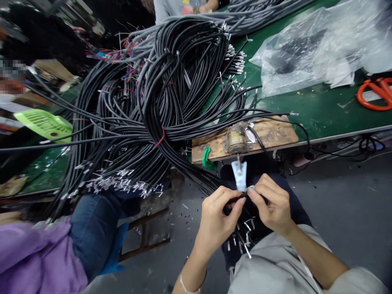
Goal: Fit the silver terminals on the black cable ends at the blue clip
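Note:
My left hand (218, 218) pinches a black cable just below a light blue clothespin (240, 176). Close beside it, the fingertips of my right hand (273, 203) are pressed together on the cable's end, where a small silvery bit shows; the fingers hide most of it. The clothespin hangs from a metal pin on a tape-wrapped block (237, 139), which sits on a wooden board (277, 134). From the table, a bundle of black cables (190, 166) runs down to my lap. Several stripped, pale cable ends (246, 241) dangle below my hands.
Piles of black cables (122, 134) cover the green table (324, 107). A green clamp (208, 158) grips the board's edge. Plastic bags (306, 49) and orange-handled scissors (374, 94) lie right. A lime-green plastic piece (45, 124) is left. A person in a purple sleeve (39, 257) sits close on the left.

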Demonstrator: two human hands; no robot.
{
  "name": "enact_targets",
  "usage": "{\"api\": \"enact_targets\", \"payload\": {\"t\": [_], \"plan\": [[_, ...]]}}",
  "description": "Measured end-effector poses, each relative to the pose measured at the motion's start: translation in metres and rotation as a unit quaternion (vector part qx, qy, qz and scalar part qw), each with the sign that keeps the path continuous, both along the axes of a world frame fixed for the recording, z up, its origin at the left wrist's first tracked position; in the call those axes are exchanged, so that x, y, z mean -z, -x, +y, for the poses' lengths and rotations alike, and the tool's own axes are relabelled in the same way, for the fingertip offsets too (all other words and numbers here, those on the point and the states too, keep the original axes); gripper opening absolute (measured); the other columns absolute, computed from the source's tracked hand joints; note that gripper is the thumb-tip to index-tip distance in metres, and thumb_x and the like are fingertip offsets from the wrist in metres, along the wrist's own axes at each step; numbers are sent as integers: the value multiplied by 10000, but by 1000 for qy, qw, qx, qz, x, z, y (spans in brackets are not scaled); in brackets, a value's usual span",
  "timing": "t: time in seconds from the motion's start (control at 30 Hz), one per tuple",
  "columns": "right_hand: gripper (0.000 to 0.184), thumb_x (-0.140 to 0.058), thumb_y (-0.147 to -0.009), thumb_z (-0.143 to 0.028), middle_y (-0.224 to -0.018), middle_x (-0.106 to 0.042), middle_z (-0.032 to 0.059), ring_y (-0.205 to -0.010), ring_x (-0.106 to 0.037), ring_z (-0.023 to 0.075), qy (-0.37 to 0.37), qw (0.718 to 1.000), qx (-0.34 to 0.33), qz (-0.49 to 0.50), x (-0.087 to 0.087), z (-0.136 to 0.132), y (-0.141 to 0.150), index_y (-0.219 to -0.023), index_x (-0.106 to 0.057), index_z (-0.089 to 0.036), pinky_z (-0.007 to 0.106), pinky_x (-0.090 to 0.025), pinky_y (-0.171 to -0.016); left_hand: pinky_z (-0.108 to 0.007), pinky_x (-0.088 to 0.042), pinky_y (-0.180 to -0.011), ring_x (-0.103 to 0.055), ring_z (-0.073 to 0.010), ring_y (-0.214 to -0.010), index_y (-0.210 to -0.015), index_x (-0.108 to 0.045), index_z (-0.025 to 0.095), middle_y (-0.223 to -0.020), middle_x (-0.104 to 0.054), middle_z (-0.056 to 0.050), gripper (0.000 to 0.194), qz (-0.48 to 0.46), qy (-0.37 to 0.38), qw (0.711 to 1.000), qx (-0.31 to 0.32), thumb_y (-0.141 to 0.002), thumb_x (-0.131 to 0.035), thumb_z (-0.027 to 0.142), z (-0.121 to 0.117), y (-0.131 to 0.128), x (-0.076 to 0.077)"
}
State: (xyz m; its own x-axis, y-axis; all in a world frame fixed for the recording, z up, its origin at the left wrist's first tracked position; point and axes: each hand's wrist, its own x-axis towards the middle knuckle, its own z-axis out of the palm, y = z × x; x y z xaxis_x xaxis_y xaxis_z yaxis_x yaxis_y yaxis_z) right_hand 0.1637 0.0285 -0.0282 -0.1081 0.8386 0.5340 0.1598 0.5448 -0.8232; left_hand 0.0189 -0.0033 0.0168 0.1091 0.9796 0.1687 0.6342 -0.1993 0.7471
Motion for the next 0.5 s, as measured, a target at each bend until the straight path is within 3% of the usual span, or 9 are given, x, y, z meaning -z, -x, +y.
{"api": "enact_targets", "payload": {"t": [0.13, 0.2, 0.3, 0.37, 0.5], "plan": [[232, -558, -792, -21, -597, -464, -3, -618, -415, 154, -69, 995, 73, 10, 7, -4, 8, -637, -526, -190, 328, -397, -611, -203, -364, -486, -462, -87, -512, -872, -659, 153, -670, -533, 6, 68, 41, -27, 998, -31, -859, -593, 140, -7, -6, 1], [198, -550, -804, -36, -638, -534, 16, -662, -466, 166, -32, 996, 57, 64, 9, -6, 13, -675, -576, -184, 334, -427, -636, -199, -353, -478, -467, -88, -520, -845, -641, 150, -667, -517, 7, 70, 35, -34, 998, -51, -871, -575, 141, -8, -10, 3], [198, -540, -834, -92, -671, -595, 30, -706, -523, 178, 94, 979, 7, 180, 13, -6, 19, -691, -643, -182, 337, -441, -660, -202, -354, -492, -481, -94, -540, -812, -625, 153, -654, -498, 15, 91, 11, -53, 996, -66, -880, -565, 145, -6, -10, 6], [224, -551, -826, -136, -655, -591, 27, -693, -529, 174, 195, 944, -43, 261, 15, -5, 21, -633, -655, -181, 329, -436, -659, -208, -350, -498, -474, -96, -540, -816, -629, 154, -651, -494, 18, 97, -4, -61, 996, -65, -886, -561, 152, -5, -9, 8], [247, -561, -776, -212, -609, -543, 11, -613, -493, 143, 379, 823, -140, 398, 15, -2, 21, -541, -619, -169, 287, -420, -593, -219, -353, -530, -492, -104, -567, -794, -637, 157, -660, -534, 5, 160, -17, -34, 998, -45, -908, -525, 147, -4, -7, 6]]}}
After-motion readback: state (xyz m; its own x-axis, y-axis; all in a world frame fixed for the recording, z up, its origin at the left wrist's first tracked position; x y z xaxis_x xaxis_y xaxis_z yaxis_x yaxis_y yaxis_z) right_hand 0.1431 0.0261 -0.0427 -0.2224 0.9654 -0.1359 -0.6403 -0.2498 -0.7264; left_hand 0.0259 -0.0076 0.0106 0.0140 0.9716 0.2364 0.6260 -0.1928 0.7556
